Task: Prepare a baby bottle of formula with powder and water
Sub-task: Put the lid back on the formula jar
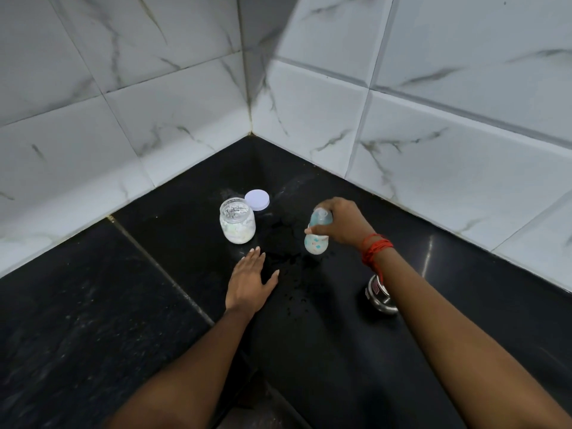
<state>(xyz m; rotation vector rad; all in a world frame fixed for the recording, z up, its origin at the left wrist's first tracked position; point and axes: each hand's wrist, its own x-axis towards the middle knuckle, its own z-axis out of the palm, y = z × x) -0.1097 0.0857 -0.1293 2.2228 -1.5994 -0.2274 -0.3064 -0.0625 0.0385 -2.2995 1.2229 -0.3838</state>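
Note:
The baby bottle (316, 243) stands on the black counter (154, 305), with milky liquid inside and its teat cap on. My right hand (342, 222) grips it around the top from the right. My left hand (249, 281) lies flat on the counter with fingers spread, holding nothing, just left of some spilled drops. An open glass jar of white powder (237, 224) stands beyond my left hand. Its pale round lid (257, 199) lies flat behind it.
A small steel vessel (380, 297) sits on the counter to the right, partly hidden under my right forearm. Wet splashes (288, 267) dot the counter between my hands. White marble tiled walls (309, 103) meet in a corner behind the jar.

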